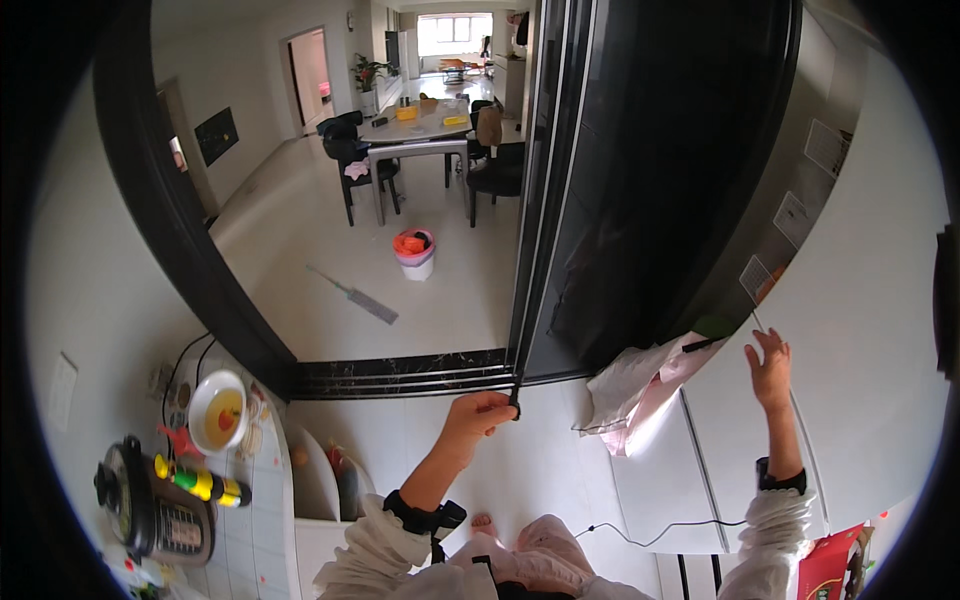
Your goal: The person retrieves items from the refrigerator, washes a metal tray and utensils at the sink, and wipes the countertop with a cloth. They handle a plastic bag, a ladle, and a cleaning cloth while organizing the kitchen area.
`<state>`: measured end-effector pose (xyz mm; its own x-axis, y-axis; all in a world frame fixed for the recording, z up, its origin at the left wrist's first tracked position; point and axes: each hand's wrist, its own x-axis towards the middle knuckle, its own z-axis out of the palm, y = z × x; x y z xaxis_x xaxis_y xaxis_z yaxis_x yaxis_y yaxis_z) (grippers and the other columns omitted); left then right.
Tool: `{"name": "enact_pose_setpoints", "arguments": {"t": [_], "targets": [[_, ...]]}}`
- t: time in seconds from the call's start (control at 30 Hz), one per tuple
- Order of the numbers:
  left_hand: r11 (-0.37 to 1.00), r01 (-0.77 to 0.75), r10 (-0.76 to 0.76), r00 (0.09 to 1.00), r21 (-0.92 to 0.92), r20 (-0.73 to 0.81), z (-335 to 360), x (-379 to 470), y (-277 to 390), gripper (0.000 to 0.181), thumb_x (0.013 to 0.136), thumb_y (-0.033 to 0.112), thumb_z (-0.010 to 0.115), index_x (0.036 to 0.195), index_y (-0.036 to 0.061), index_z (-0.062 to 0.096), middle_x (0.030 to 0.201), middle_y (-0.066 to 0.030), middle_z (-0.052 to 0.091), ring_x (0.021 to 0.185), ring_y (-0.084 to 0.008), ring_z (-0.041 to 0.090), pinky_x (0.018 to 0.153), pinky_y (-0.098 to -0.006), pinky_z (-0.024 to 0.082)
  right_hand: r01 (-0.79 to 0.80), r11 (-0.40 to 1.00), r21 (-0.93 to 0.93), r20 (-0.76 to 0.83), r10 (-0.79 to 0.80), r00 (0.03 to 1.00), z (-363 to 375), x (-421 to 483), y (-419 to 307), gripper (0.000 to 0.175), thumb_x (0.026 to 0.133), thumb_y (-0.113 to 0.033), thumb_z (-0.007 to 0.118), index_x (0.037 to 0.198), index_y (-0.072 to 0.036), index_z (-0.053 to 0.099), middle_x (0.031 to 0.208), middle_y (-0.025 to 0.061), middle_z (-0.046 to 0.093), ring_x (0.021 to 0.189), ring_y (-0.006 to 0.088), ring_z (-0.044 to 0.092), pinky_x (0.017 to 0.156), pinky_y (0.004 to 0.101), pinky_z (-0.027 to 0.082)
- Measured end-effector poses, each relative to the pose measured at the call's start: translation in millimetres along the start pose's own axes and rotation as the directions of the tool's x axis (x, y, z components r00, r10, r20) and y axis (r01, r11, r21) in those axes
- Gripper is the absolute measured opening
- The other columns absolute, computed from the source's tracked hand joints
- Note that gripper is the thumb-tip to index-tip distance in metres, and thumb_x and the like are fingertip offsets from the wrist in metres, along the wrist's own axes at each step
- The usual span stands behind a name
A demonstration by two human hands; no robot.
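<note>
My left hand [474, 421] is in front of the sliding-door track [405, 379], its thumb and fingers pinched on a small black object [515, 403]. What that object is, and whether it joins the edge of the dark sliding door [667, 150], I cannot tell. My right hand [771, 371] is raised at the right, fingers apart and holding nothing. It is near the seam of a white cabinet or refrigerator front [847, 360]; contact is unclear. Left of it hangs a pale pink and white cloth or bag [637, 394] with a black strip near its top.
A counter [262, 540] on the left bears a bowl of yellowish liquid [217, 412], a yellow-and-black bottle [202, 484] and an electric pressure cooker [161, 517]. Beyond the doorway are a duster-like tool [367, 304], a lined bin [415, 259] and a dining table [420, 131]. A thin cord [645, 541] crosses low.
</note>
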<state>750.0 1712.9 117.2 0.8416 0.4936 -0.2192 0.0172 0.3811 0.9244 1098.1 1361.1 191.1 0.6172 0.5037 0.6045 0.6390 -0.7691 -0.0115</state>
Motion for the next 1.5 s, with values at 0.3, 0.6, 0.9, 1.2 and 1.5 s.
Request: {"name": "enact_pose_setpoints", "arguments": {"t": [0.3, 0.6, 0.9, 1.2, 1.5], "targets": [[0.999, -0.027, 0.031, 0.991, -0.037, 0.128, -8, 161, 37, 0.020, 0.077, 0.013, 0.074, 0.092, 0.0015, 0.067, 0.072, 0.0005, 0.061, 0.058, -0.0053, 0.045, 0.051, -0.0208, 0.033, 0.006, 0.818, -0.576, 0.083, 0.051, 0.995, 42, 153, 50, 0.039, 0.086, -0.021, 0.056, 0.124, -0.011, 0.052, 0.127, 0.0070, 0.055, 0.128, 0.0232, 0.042, 0.115, 0.0508, 0.009], [1.000, 0.006, -0.009, 0.983, 0.018, 0.185, -11, 264, 71, 0.019, 0.077, 0.010, 0.073, 0.091, -0.0013, 0.067, 0.069, 0.0007, 0.059, 0.057, -0.0052, 0.043, 0.051, -0.0212, 0.030, -0.161, 0.660, -0.734, 0.127, 0.366, 0.922, 83, 206, 103, 0.044, 0.092, -0.018, 0.048, 0.135, -0.010, 0.043, 0.120, 0.0107, 0.060, 0.119, 0.0214, 0.049, 0.110, 0.0407, 0.021], [0.983, 0.132, -0.181, 0.824, 0.129, 0.537, 21, 358, 80, 0.013, 0.078, 0.010, 0.069, 0.087, 0.0002, 0.066, 0.069, 0.0027, 0.056, 0.059, -0.0053, 0.042, 0.053, -0.0210, 0.031, -0.082, 0.610, -0.788, 0.065, 0.214, 0.975, 67, 166, -10, 0.073, 0.079, -0.003, 0.053, 0.147, -0.007, 0.024, 0.083, 0.0144, 0.060, 0.083, 0.0259, 0.058, 0.084, 0.0445, 0.040], [0.929, 0.251, -0.363, 0.490, 0.270, 0.793, 88, 404, 41, 0.011, 0.078, 0.008, 0.070, 0.086, 0.0031, 0.066, 0.074, 0.0021, 0.060, 0.059, -0.0044, 0.044, 0.054, -0.0201, 0.033, -0.429, 0.455, -0.780, -0.210, 0.457, 0.865, -32, 3, -276, 0.053, 0.074, -0.021, 0.071, 0.124, -0.016, 0.052, 0.136, 0.0161, 0.044, 0.124, 0.0285, 0.044, 0.097, 0.0803, 0.006], [0.861, 0.261, -0.483, 0.147, 0.437, 0.863, 193, 343, 7, 0.017, 0.077, 0.007, 0.069, 0.092, -0.0002, 0.067, 0.077, -0.0011, 0.065, 0.060, -0.0044, 0.043, 0.055, -0.0193, 0.033, -0.902, 0.197, -0.384, -0.871, 0.247, 0.424, -145, -145, -329, 0.046, 0.093, -0.035, 0.050, 0.125, -0.002, 0.046, 0.123, 0.0145, 0.049, 0.117, 0.0302, 0.044, 0.100, 0.0462, 0.034]]}}
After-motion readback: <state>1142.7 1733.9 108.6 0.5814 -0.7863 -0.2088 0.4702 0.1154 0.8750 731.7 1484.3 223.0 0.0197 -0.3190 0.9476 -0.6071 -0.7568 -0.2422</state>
